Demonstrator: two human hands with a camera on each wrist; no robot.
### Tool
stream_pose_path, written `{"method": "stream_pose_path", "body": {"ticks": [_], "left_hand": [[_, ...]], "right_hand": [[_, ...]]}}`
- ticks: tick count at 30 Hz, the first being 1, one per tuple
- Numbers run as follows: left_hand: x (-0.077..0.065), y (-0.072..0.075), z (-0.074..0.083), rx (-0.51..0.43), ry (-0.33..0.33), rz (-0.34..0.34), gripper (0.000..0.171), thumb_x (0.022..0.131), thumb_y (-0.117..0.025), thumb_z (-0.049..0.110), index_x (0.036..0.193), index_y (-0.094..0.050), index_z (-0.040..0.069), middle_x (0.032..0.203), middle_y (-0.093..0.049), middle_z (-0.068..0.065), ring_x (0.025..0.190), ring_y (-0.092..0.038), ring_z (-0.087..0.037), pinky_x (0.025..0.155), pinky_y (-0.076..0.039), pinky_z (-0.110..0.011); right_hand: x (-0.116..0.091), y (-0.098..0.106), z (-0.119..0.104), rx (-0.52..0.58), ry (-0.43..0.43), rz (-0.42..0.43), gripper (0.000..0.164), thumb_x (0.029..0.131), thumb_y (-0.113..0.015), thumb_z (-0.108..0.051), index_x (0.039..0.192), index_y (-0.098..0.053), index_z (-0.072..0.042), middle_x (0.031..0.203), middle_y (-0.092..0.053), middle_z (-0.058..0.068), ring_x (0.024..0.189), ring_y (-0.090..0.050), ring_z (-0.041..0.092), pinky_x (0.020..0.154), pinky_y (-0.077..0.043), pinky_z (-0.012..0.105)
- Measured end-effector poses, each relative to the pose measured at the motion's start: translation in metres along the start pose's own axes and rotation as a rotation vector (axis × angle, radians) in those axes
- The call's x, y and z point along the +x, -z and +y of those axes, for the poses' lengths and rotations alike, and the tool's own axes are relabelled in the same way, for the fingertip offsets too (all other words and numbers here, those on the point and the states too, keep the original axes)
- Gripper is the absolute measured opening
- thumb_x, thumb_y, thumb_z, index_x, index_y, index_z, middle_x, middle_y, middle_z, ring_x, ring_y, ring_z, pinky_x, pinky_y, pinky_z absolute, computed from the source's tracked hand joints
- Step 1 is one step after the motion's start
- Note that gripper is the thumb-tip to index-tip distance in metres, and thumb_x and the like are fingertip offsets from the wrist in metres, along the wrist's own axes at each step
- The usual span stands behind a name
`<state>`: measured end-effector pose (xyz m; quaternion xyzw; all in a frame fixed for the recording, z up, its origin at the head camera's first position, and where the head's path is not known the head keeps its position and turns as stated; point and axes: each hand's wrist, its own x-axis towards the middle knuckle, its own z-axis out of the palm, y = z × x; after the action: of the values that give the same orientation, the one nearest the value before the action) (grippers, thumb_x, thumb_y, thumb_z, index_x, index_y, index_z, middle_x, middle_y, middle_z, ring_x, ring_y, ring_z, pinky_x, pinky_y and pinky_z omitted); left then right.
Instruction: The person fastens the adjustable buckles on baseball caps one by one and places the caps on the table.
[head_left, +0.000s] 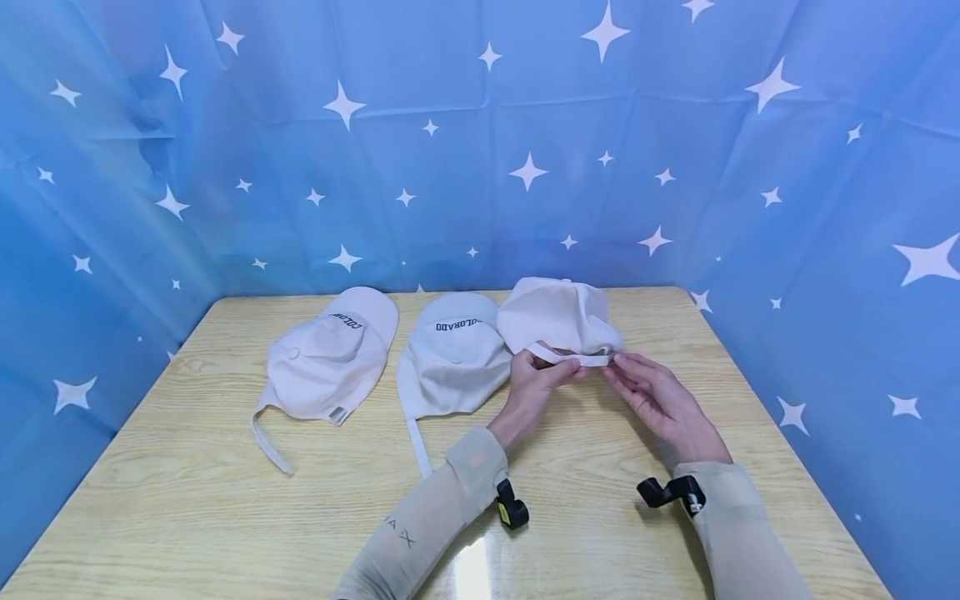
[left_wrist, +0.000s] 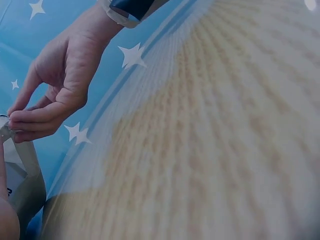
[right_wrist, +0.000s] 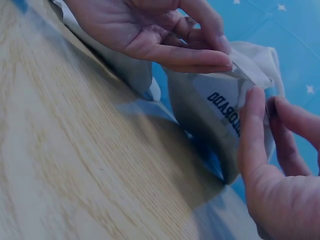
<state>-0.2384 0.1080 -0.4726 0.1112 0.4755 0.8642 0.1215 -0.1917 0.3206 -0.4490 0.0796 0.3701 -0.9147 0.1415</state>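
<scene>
A white baseball cap [head_left: 551, 312] at the back right of the table has its back strap [head_left: 573, 358] turned toward me. My left hand [head_left: 534, 387] pinches the strap between thumb and fingers, its fingertips along the band in the right wrist view. At the strap's right end, by a small metal buckle [right_wrist: 270, 81], my right hand [head_left: 663, 404] pinches with thumb and fingertips. In the right wrist view dark COLORADO lettering [right_wrist: 225, 112] shows on the cap. The left wrist view catches my right hand [left_wrist: 65, 85] at the buckle; the cap is mostly cut off there.
Two more white COLORADO caps lie to the left, a middle one [head_left: 453, 358] touching the held cap and a far-left one [head_left: 322, 358], both with loose straps hanging forward. The wooden table [head_left: 225, 517] meets a blue star-printed cloth [head_left: 420, 167] behind and at both sides.
</scene>
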Motion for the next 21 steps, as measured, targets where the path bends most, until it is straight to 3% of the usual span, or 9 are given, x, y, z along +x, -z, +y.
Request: {"method": "stream_pose_path", "body": {"ticks": [13, 21], "left_hand": [[0.0001, -0.0056, -0.0043, 0.061, -0.091, 0.114, 0.016, 0.084, -0.082, -0.001, 0.086, -0.068, 0.007, 0.08, -0.076, -0.004, 0.075, -0.077, -0.014, 0.086, -0.064, -0.044], [0.0008, -0.0067, -0.005, 0.164, -0.088, 0.164, 0.023, 0.079, -0.088, 0.004, 0.081, -0.067, 0.014, 0.078, -0.074, 0.0, 0.072, -0.074, -0.012, 0.07, -0.061, -0.023]], "right_hand": [[0.0, 0.001, 0.0012, 0.045, -0.01, -0.027, 0.023, 0.106, -0.052, -0.002, 0.118, -0.072, -0.003, 0.118, -0.072, 0.012, 0.115, -0.072, 0.021, 0.106, -0.053, 0.028], [0.0013, -0.0004, 0.002, 0.021, 0.007, -0.022, 0.022, 0.106, -0.052, 0.0, 0.115, -0.072, -0.001, 0.117, -0.072, 0.012, 0.115, -0.073, 0.021, 0.106, -0.054, 0.028]]}}
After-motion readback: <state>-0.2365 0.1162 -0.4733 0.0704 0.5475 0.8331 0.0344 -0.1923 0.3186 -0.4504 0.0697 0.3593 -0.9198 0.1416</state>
